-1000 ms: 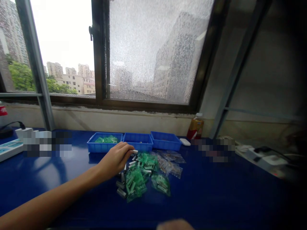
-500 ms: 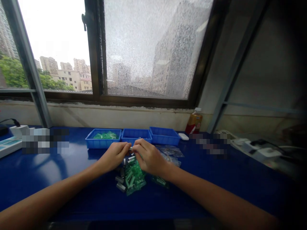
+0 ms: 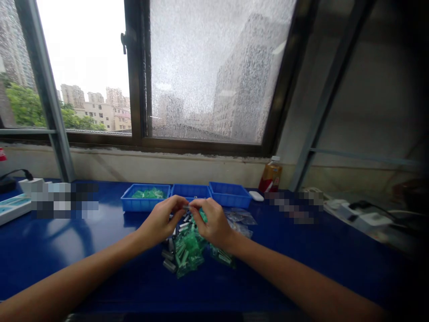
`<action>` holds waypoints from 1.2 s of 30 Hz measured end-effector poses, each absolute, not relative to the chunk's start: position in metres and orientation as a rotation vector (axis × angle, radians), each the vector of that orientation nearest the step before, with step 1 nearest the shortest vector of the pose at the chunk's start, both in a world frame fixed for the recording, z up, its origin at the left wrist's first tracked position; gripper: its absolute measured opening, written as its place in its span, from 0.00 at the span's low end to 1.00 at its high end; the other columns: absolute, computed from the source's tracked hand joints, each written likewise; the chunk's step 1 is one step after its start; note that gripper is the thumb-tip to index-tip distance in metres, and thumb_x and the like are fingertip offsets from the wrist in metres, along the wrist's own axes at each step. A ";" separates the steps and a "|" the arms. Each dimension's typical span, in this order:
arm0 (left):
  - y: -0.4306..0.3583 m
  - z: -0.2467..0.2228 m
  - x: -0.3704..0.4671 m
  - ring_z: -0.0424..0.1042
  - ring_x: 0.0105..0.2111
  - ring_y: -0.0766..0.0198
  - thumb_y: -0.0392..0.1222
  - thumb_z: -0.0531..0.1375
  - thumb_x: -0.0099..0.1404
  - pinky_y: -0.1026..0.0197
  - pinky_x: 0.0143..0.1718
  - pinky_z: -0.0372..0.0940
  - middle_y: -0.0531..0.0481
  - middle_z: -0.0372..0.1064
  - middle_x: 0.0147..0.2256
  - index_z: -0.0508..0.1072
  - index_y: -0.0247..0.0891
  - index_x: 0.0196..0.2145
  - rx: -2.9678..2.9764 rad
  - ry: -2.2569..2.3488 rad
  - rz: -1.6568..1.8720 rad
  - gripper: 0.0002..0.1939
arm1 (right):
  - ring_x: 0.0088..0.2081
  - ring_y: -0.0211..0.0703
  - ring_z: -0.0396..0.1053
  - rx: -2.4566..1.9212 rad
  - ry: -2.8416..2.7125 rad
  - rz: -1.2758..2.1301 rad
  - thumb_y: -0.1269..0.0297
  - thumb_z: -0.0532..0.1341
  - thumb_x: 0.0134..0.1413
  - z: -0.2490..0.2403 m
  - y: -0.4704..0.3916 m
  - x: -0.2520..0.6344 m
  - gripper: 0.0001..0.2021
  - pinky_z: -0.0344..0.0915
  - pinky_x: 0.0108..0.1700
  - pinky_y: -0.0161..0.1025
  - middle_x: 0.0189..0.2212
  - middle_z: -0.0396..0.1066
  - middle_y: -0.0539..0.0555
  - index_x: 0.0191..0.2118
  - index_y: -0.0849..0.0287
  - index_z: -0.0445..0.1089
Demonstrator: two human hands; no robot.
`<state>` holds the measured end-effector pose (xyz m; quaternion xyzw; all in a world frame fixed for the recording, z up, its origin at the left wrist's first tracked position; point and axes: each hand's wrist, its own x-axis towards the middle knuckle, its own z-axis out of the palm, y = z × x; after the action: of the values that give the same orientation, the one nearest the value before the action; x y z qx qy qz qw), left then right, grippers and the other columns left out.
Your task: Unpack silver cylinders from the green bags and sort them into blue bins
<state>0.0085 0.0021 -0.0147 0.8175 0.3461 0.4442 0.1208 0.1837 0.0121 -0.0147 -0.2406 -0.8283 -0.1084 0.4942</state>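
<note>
My left hand (image 3: 165,219) and my right hand (image 3: 213,222) meet above a pile on the blue table. Between their fingertips is a small metallic piece (image 3: 187,207), pinched from both sides; its exact kind is too small to make out. Below lie green plastic bags (image 3: 191,251) and several silver metal pieces (image 3: 169,265), short and block-like. More greenish pieces in clear wrap (image 3: 222,256) rest under my right wrist. The fingers hide part of the pile.
Three blue bins stand behind my hands: a left bin (image 3: 140,205) with green bags, a middle bin (image 3: 191,191) and a right bin (image 3: 231,200). Clear plastic bags (image 3: 243,217) lie at the right. A bottle (image 3: 271,174) and a white case (image 3: 256,196) are near the wall.
The fingers of both hands have shifted their hold on the small piece, and the left hand's thumb has dropped away from its forefinger. The whole view has moved slightly.
</note>
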 end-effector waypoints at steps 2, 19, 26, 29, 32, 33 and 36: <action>0.002 -0.014 0.008 0.67 0.32 0.65 0.37 0.51 0.64 0.63 0.35 0.62 0.50 0.68 0.32 0.65 0.36 0.38 2.424 1.051 1.298 0.06 | 0.28 0.38 0.67 -0.570 -2.033 -0.252 0.67 0.53 0.57 -0.015 0.013 0.184 0.04 0.60 0.34 0.37 0.27 0.71 0.51 0.36 0.58 0.64; -0.005 -0.011 0.011 0.66 0.30 0.67 0.40 0.51 0.64 0.65 0.32 0.60 0.52 0.66 0.30 0.63 0.36 0.40 2.476 1.005 1.203 0.07 | 0.23 0.37 0.62 -0.639 -2.175 -0.514 0.63 0.44 0.63 -0.016 0.022 0.188 0.18 0.52 0.30 0.36 0.21 0.69 0.52 0.28 0.61 0.65; -0.005 -0.011 0.011 0.65 0.27 0.67 0.40 0.51 0.65 0.65 0.30 0.59 0.53 0.66 0.27 0.65 0.36 0.36 2.527 1.034 1.197 0.06 | 0.20 0.36 0.59 -0.570 -2.187 -0.550 0.62 0.42 0.63 -0.015 0.022 0.189 0.21 0.51 0.29 0.36 0.17 0.65 0.51 0.23 0.61 0.63; -0.004 -0.014 0.010 0.67 0.30 0.66 0.38 0.51 0.65 0.64 0.32 0.60 0.51 0.67 0.30 0.65 0.36 0.37 2.534 1.022 1.189 0.05 | 0.19 0.35 0.59 -0.567 -2.174 -0.587 0.62 0.42 0.63 -0.016 0.022 0.189 0.22 0.50 0.28 0.36 0.16 0.64 0.51 0.22 0.60 0.62; -0.003 -0.016 0.010 0.67 0.31 0.66 0.36 0.50 0.65 0.64 0.33 0.61 0.51 0.68 0.31 0.65 0.37 0.37 2.554 1.006 1.180 0.05 | 0.19 0.35 0.58 -0.582 -2.170 -0.600 0.63 0.42 0.63 -0.016 0.023 0.189 0.21 0.49 0.27 0.36 0.15 0.63 0.50 0.20 0.60 0.60; -0.003 -0.016 0.010 0.67 0.31 0.66 0.36 0.50 0.64 0.64 0.32 0.61 0.51 0.68 0.31 0.65 0.37 0.37 2.563 1.007 1.178 0.05 | 0.18 0.35 0.57 -0.594 -2.167 -0.593 0.64 0.42 0.63 -0.016 0.023 0.189 0.21 0.49 0.27 0.36 0.15 0.62 0.50 0.20 0.60 0.60; -0.003 -0.014 0.010 0.67 0.30 0.66 0.37 0.50 0.65 0.64 0.32 0.61 0.51 0.68 0.31 0.64 0.37 0.37 2.545 1.010 1.185 0.06 | 0.19 0.36 0.58 -0.617 -2.159 -0.534 0.65 0.43 0.62 -0.014 0.023 0.190 0.18 0.50 0.27 0.36 0.16 0.64 0.50 0.22 0.59 0.60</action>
<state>0.0103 -0.0030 -0.0138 0.8503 0.3376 0.3960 0.0788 0.1904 0.0225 -0.0141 -0.2444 -0.8554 -0.2114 0.4047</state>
